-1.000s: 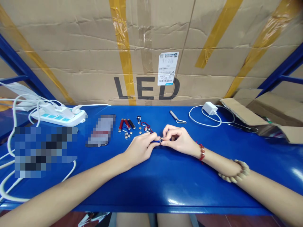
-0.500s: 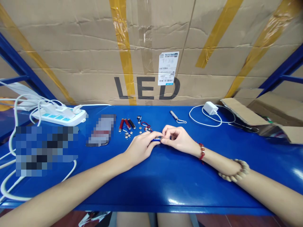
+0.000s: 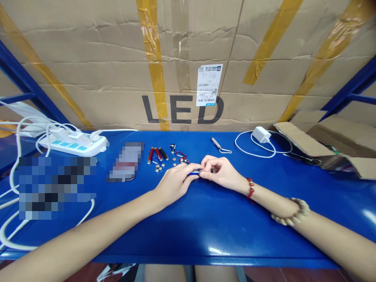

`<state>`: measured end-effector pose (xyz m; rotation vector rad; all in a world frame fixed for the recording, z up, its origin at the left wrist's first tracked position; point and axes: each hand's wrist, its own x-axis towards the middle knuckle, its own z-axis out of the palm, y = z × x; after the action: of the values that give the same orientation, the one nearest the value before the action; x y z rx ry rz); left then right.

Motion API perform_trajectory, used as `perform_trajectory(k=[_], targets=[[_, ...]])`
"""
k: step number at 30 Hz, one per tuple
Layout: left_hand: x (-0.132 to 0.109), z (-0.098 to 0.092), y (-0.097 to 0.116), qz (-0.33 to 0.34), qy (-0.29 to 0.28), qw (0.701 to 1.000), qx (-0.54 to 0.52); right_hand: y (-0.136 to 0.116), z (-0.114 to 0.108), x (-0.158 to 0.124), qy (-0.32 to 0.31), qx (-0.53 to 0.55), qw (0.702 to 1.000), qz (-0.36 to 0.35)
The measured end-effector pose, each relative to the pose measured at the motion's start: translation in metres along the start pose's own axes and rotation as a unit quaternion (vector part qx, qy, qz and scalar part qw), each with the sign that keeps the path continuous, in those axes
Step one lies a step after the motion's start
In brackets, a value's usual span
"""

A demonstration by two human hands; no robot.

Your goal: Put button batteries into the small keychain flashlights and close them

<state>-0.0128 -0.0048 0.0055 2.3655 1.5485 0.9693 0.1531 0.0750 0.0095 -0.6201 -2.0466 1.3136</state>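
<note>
My left hand [image 3: 175,181] is closed on a small blue keychain flashlight [image 3: 194,172], thumb and fingers along its sides. At its right end, the fingertips of my right hand [image 3: 219,172] pinch together; whether a small part sits between them is hidden. Just beyond my left hand lie red flashlight tubes [image 3: 150,155] and a black one [image 3: 163,154]. Around them are several button cells [image 3: 156,170], a red carabiner clip [image 3: 180,154] and a dark end cap with a clip [image 3: 172,148]. A silver flashlight [image 3: 216,142] with a white carabiner lies farther back.
On the blue table [image 3: 188,227], a blurred-out phone [image 3: 125,162] and a white power strip [image 3: 75,145] with cables lie left. A white charger [image 3: 261,134] with its cord is at the right, near an open cardboard box [image 3: 337,137]. A large carton [image 3: 117,78] stands behind.
Almost nothing differs. Both hands stay at the blue flashlight, with only a very slight shift of the right fingertips at its end.
</note>
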Motion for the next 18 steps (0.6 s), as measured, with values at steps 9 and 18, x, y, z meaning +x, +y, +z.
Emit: perform_trajectory(k=[9,18], targets=[[-0.0006,0.0004,-0.0030,0.008,-0.012,1.000,-0.017,-0.0029,-0.0009,-0.0004,-0.012,0.017,0.999,0.031],[-0.0004,0.0014,-0.0029,-0.005,0.002,1.000,-0.015,-0.0053,0.0006,0.0002,-0.011,0.037,0.998,0.049]])
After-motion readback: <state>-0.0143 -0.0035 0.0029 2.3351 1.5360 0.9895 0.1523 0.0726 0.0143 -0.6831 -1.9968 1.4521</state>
